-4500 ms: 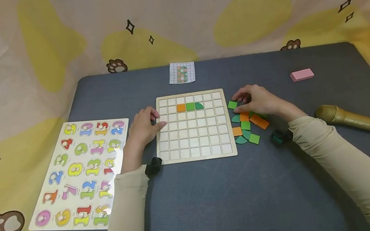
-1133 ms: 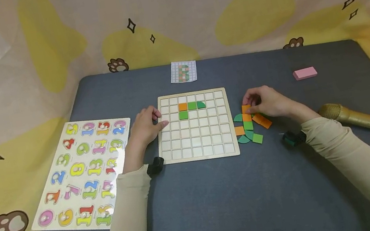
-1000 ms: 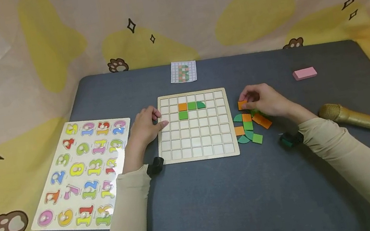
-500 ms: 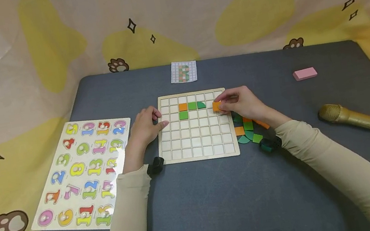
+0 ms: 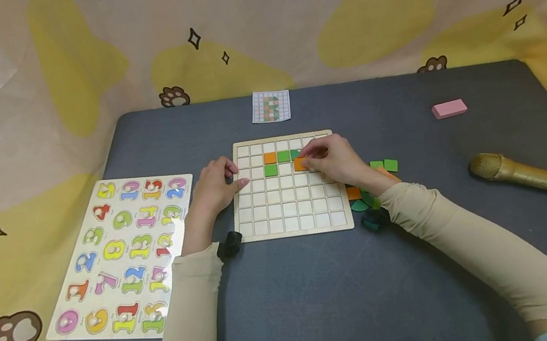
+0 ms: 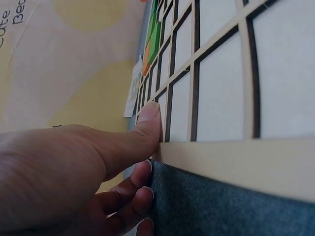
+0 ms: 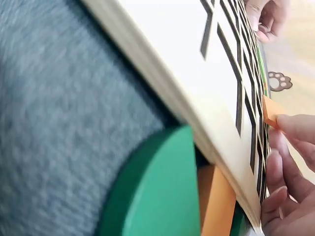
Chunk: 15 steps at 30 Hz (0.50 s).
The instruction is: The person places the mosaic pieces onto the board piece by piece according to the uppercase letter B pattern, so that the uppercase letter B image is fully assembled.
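Observation:
My right hand (image 5: 337, 160) pinches an orange square tile (image 5: 299, 165) just over the wooden grid board (image 5: 295, 234), below the dark green quarter-round tile (image 5: 295, 154). Its thumb and fingertips meet on the tile (image 7: 270, 112) in the right wrist view. An orange tile (image 5: 269, 158) and a green tile (image 5: 284, 156) sit in the same row as the quarter-round; another green tile (image 5: 270, 170) lies under the orange one. My left hand (image 5: 213, 188) holds the board's left edge, thumb on the rim (image 6: 236, 164) and the other fingers curled beside it.
Loose tiles (image 5: 354, 193) lie along the board's right side, partly hidden by my right arm. A small pattern card (image 5: 270, 106) is behind the board. A number puzzle board (image 5: 120, 262) lies left, a pink block (image 5: 449, 109) and gold microphone (image 5: 541, 180) right.
A green tile has joined the board's second filled row. My right hand has picked an orange tile from the pile and carried it left over the grid. The left hand stays put.

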Available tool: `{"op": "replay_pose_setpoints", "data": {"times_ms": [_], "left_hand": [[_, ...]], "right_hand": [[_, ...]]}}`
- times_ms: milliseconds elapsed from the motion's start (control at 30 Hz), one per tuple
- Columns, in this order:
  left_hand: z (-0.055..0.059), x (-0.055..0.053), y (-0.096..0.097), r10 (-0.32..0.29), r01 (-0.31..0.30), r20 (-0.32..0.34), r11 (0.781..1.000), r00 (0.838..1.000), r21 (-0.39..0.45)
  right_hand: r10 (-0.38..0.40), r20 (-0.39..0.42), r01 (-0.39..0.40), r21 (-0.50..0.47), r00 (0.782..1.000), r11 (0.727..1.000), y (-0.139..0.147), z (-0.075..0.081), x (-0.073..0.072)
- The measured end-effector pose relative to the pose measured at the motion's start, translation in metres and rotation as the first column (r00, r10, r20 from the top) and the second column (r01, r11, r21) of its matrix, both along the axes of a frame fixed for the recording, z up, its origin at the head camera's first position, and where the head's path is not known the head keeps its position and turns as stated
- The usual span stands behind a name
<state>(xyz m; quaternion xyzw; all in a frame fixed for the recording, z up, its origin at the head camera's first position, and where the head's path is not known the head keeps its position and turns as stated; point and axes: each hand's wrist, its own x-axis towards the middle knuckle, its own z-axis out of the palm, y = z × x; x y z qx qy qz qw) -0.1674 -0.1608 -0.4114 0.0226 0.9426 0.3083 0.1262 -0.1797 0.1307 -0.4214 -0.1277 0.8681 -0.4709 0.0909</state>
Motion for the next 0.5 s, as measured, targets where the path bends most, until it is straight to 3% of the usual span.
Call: {"op": "replay_pose_setpoints", "data": {"times_ms": [300, 500], "left_hand": [[-0.0006, 0.0005, 0.0001, -0.007, 0.007, 0.0, 1.0, 1.0, 0.002], [-0.0008, 0.0006, 0.0001, -0.004, 0.004, 0.002, 1.0, 1.0, 0.0]], "right_hand": [[-0.042, 0.003, 0.042, 0.041, 0.999, 0.998, -0.007, 0.002, 0.0032], [-0.026, -0.023, 0.027, 0.065, 0.999, 0.998, -0.0078, 0.0017, 0.0035]]}}
